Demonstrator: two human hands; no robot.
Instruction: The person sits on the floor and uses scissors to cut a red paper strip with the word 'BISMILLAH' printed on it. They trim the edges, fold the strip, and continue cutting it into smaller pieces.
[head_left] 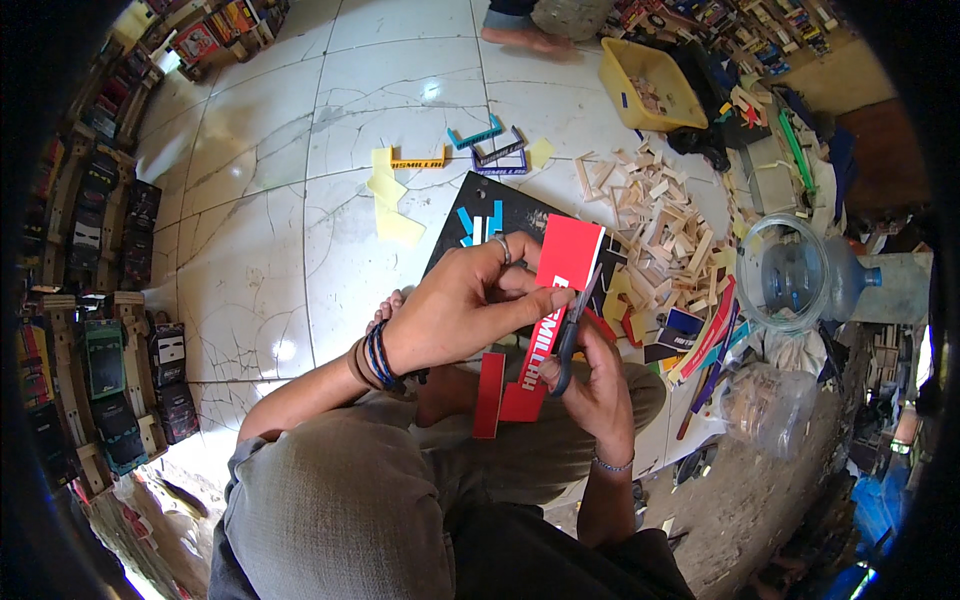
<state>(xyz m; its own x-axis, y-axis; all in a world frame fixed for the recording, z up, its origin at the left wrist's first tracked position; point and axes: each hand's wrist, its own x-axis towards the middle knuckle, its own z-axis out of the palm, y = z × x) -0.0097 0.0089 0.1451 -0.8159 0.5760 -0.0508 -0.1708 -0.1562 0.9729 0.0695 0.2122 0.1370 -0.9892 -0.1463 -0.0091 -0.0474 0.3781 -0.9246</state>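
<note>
My left hand (465,305) grips a red sticker sheet (567,250) with white lettering, thumb and fingers pinching its upper part; a ring shows on one finger and dark bracelets on the wrist. My right hand (598,375) holds black scissors (574,325) whose blades sit against the sheet's right edge. Cut red strips (490,395) hang down from the sheet over my lap. I sit cross-legged on a white tiled floor.
A black board (480,205) with blue pieces lies ahead. Yellow paper scraps (392,205) and coloured frame pieces (487,148) lie beyond it. Several small wood blocks (660,215) are piled right, by a yellow tub (650,85) and a clear water jug (800,280). Another person's foot (525,38) shows at top.
</note>
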